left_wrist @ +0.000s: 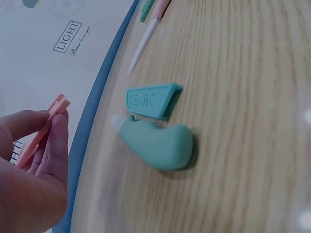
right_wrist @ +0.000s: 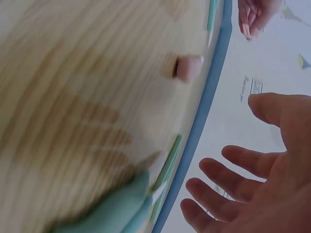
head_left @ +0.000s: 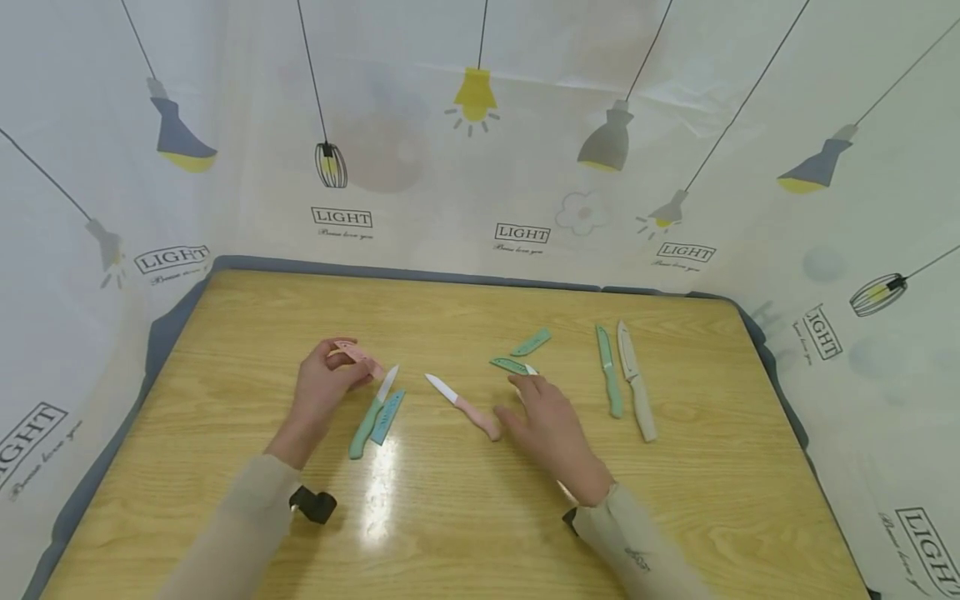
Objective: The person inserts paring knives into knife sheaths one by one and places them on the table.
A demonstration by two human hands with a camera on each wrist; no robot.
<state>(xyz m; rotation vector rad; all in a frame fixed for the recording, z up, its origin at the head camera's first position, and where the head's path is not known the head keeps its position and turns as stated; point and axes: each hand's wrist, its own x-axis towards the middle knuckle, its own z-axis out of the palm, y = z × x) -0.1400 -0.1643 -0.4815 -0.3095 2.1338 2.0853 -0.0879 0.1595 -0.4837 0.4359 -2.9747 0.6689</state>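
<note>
My left hand (head_left: 324, 387) pinches a pink blade sheath (head_left: 358, 357) between thumb and fingers, raised over the table in the left wrist view. Below it lies a paring knife with a green handle (head_left: 363, 433) and white blade, beside a blue sheath (head_left: 388, 417). The pink-handled knife (head_left: 477, 417) rests between both hands, its white blade pointing away to the left. My right hand (head_left: 551, 433) hovers with spread fingers and holds nothing. Under it, mostly hidden in the head view, is another knife, whose blue-green handle (right_wrist: 114, 208) shows in the right wrist view.
Two green sheaths (head_left: 532, 342) lie beyond my right hand. Farther right are a green knife (head_left: 609, 375) and a larger cream-handled knife (head_left: 641, 404), side by side. Behind the wooden table (head_left: 450, 517) hangs a white curtain (head_left: 420, 108) printed with lamps.
</note>
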